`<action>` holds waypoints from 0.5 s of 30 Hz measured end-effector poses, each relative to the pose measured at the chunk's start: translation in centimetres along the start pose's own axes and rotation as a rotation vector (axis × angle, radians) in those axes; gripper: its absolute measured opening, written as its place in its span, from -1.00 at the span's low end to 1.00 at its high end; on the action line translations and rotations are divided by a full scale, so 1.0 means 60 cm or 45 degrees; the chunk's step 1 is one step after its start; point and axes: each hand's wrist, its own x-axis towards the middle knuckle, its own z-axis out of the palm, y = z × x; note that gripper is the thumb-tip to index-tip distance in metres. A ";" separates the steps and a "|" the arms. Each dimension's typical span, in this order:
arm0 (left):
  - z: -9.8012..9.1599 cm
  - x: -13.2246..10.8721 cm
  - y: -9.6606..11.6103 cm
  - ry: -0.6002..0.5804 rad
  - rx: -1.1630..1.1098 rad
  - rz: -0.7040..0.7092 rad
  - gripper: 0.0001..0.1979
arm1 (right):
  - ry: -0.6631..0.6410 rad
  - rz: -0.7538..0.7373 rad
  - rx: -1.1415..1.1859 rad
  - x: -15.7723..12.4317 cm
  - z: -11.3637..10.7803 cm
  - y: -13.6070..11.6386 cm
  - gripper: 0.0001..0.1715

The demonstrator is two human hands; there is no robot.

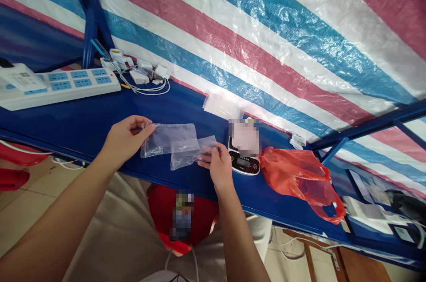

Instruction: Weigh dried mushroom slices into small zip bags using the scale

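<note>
My left hand [124, 140] pinches the left edge of a clear plastic bag [158, 137] between thumb and fingertips. A smaller clear plastic bag [183, 157] overlaps its right end. My right hand [220, 168] has its thumb and fingers closed on the right end of this smaller bag. Both bags look flat and see-through, held just over or on the blue table. To the right of my right hand stands a kitchen scale [245, 165] with a small display; a pale, blurred-out item [245, 137] rests on it.
A red plastic bag [296, 171] lies right of the scale, with a stack of clear bags [222, 106] behind. At the left are a power strip [83, 86] and white chargers [140, 75] with cables. A striped tarp [216, 29] hangs behind the blue table [159, 100].
</note>
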 end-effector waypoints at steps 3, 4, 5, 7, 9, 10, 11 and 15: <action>-0.003 0.011 -0.012 0.046 0.148 0.052 -0.61 | 0.107 -0.226 -0.394 -0.023 -0.011 -0.010 -0.46; 0.000 0.013 -0.015 0.051 0.183 0.068 -0.60 | 0.181 -0.375 -0.607 -0.036 -0.015 -0.014 -0.41; 0.003 0.015 -0.016 0.051 0.209 0.091 -0.60 | 0.263 -0.544 -0.815 -0.049 -0.017 -0.017 -0.40; 0.013 0.018 -0.013 0.040 0.265 0.147 -0.60 | 0.368 -0.845 -1.073 -0.070 -0.014 -0.020 -0.42; 0.024 0.025 -0.005 0.043 0.369 0.212 -0.61 | 0.306 -0.992 -1.172 -0.080 -0.003 -0.014 -0.41; 0.030 0.030 0.001 0.034 0.433 0.245 -0.61 | 0.227 -1.000 -1.232 -0.080 0.004 -0.007 -0.40; 0.035 0.035 0.008 0.011 0.500 0.279 -0.61 | 0.137 -0.972 -1.309 -0.078 0.012 0.002 -0.37; 0.054 0.046 0.045 -0.045 0.829 0.520 -0.50 | -0.104 -0.786 -1.595 -0.062 0.028 0.038 -0.24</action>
